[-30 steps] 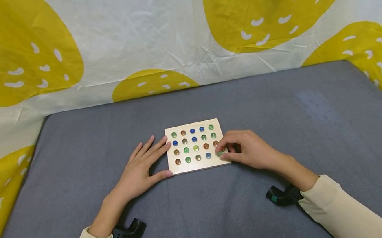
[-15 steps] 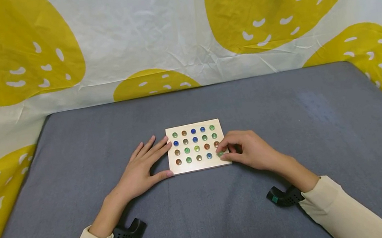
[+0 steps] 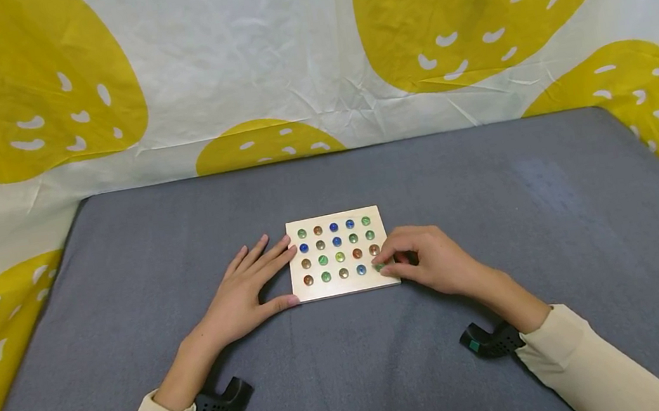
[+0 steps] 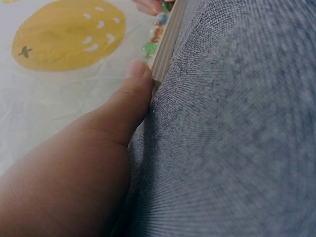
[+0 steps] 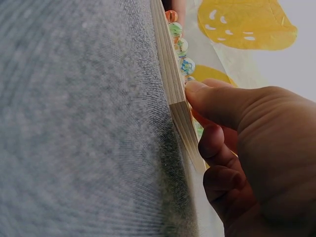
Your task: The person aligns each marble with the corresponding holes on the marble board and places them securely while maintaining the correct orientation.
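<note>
~20 marbles (image 3: pixel 337 241), 1 board (image 3: pixel 345 288), 2 hands (image 3: pixel 235 303).

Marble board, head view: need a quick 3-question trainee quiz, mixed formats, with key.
1. True or false: the left hand lies with straight fingers against the left edge of the wooden board.
2. Multiple choice: where on the board does the right hand pinch a green marble? A) far left corner B) near right corner C) centre
3. Fill in: the board lies on a ____ cloth.

Key:
1. True; the left wrist view shows the thumb touching the board's corner.
2. B.
3. Grey.
</note>
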